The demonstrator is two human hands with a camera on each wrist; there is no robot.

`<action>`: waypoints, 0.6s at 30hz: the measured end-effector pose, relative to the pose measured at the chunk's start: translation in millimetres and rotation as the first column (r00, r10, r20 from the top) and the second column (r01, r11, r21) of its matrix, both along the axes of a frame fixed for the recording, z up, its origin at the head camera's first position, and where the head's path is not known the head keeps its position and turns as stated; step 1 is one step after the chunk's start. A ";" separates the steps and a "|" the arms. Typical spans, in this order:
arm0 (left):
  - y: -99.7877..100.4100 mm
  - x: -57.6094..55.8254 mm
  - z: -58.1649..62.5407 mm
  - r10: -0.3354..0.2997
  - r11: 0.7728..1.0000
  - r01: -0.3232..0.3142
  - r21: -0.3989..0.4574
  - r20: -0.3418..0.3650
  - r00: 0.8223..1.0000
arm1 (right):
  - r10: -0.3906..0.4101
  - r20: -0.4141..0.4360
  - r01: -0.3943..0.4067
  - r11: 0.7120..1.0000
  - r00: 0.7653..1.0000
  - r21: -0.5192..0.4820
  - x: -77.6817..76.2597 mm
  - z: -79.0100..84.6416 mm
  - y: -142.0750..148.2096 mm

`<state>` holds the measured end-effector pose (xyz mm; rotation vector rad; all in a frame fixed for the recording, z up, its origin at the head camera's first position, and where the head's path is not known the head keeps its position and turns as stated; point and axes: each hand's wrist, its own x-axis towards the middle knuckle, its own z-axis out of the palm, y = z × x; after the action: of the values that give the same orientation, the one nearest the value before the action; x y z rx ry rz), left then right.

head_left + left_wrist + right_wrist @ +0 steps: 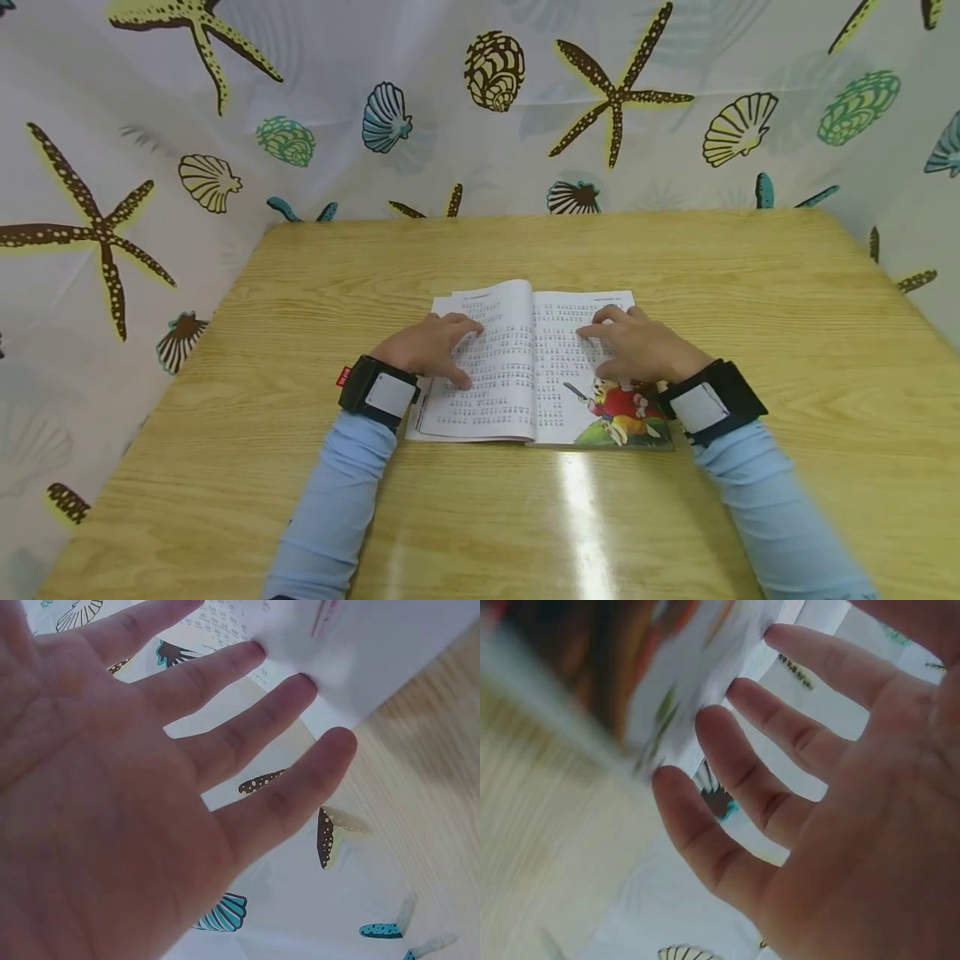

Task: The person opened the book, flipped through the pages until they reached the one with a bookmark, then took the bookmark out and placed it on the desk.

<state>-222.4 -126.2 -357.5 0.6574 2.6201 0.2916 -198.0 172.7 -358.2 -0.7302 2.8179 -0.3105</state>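
An open book [491, 400] lies on the wooden table, pages of small printed text on both sides. A cartoon animal in a red top [624, 406] is printed low on its right page. Over the left page's outer part is my left hand [429, 346], fingers spread; in the left wrist view its fingertips [301, 684] meet the paper [375, 652]. My right hand [637, 343] lies across the right page's outer part. Its fingers [739, 761] are apart and gently bent in the right wrist view, their tips at the book's edge. Neither hand grips anything.
The wooden table [480, 508] extends around the book. Behind it and along both sides hangs a white cloth [450, 158] printed with starfish and shells. Each wrist carries a black strap [367, 379] with a pale patch, above light blue sleeves [330, 508].
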 end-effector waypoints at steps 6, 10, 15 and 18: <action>1.7 0.8 1.3 0.008 1.000 -0.008 -0.004 0.003 1.000 | -0.102 0.038 0.103 0.993 0.994 -0.048 -8.0 -0.2 27.3; 2.3 1.4 2.2 0.007 1.000 -0.007 -0.002 -0.001 1.000 | -0.116 0.035 0.119 0.990 0.993 -0.078 -8.5 -0.5 37.1; 2.4 2.0 2.7 0.010 1.000 -0.010 -0.002 -0.001 1.000 | -0.116 0.032 0.118 0.989 0.993 -0.087 -8.9 -0.7 38.3; 2.8 2.1 2.9 0.015 1.000 -0.015 0.000 0.004 1.000 | -0.115 0.033 0.117 0.989 0.993 -0.088 -9.2 -0.6 38.2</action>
<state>-220.3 -123.4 -354.6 0.6377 2.6224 0.2976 -207.3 210.9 -358.8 -0.5752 2.8409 -0.4652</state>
